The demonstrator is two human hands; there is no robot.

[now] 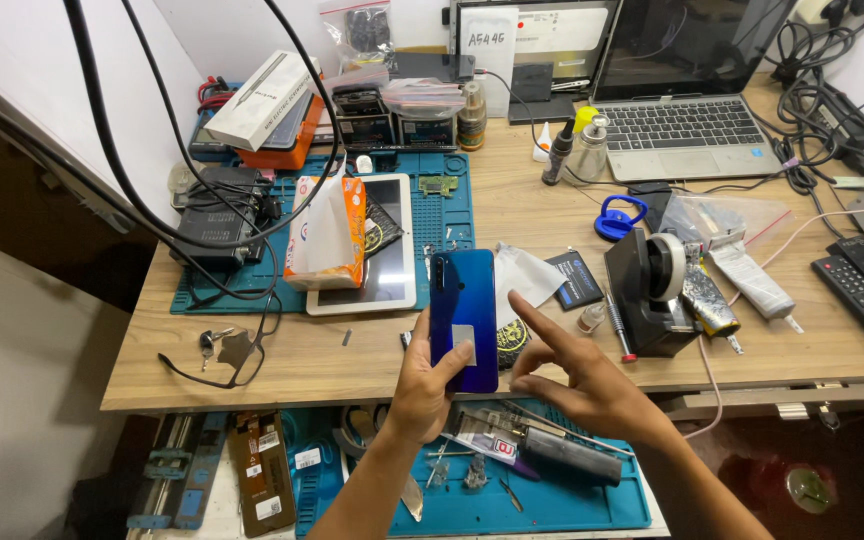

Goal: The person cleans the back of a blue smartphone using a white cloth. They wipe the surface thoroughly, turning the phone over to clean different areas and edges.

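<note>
Your left hand [422, 385] grips a blue phone [463, 318] from its left edge, thumb across the back near a small silver patch, back cover facing up. The phone is held over the front edge of the wooden desk [352, 365], just right of a white tablet [377, 245] on the teal mat [452, 205]. Your right hand [577, 380] is open, holding nothing, fingers spread, index finger pointing up-left just beside the phone's right edge; you can't tell whether it touches. A black tape dispenser [652, 285] stands near that hand on the right, with a black battery [577, 280] and white cloth [524, 275] behind the phone. An orange tissue pack [327, 235] lies across the tablet's left side. A laptop [682, 110] sits at the desk's back right. Below the desk edge, a lower blue mat [572, 500] carries a dark cylindrical tool [572, 457].
</note>
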